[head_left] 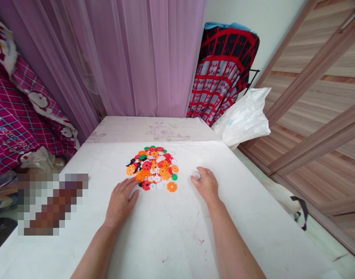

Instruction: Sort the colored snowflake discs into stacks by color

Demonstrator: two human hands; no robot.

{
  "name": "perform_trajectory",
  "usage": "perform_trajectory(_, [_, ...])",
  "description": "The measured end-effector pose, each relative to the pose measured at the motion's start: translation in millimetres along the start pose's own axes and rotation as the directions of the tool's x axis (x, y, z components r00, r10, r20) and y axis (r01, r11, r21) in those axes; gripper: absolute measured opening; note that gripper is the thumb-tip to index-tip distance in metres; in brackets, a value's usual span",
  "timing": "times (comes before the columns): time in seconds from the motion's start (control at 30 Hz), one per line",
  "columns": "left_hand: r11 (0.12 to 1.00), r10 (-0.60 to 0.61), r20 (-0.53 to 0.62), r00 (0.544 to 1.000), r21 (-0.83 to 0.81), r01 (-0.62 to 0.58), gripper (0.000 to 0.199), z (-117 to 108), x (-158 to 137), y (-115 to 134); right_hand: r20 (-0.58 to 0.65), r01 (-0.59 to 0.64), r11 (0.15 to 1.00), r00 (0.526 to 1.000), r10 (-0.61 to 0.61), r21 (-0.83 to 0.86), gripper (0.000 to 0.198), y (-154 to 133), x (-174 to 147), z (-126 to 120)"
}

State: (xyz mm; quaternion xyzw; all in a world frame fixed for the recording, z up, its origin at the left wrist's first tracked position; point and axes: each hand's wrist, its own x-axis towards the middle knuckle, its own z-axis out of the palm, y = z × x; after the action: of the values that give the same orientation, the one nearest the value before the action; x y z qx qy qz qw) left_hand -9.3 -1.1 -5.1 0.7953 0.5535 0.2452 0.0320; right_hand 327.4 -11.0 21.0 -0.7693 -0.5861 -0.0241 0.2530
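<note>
A heap of flower-shaped plastic discs (155,164) in orange, red, white, green and black lies on the white-covered table (165,232). At its near left edge rests my left hand (123,197), fingers stretched out and touching the outer pieces. An orange disc (172,187) and a green disc (174,177) lie at the right side of the heap. To the right, apart from the heap, my right hand (206,185) curls its thumb and fingers round a small whitish piece (197,175). Its exact shape is partly hidden by the fingers.
A pale flowered cloth (160,131) covers the table's far end, against a purple curtain (142,58). A white plastic bag (244,118) stands beyond the far right corner. A wooden wardrobe (319,97) is on the right. A blurred patch (53,205) covers the table's left side.
</note>
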Motion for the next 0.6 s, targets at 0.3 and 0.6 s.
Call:
perform_trajectory(0.3, [1.000,-0.009,0.008,1.000,-0.004,0.009,0.042,-1,0,1,0.179,0.319,0.938,0.923,-0.340,0.137,0.009,-62,-37,7])
perform_trajectory(0.6, [1.000,-0.001,-0.017,1.000,-0.006,0.001,0.041,1,-2,0,0.266,0.326,0.924,0.889,-0.372,0.202,0.021,-75,-46,11])
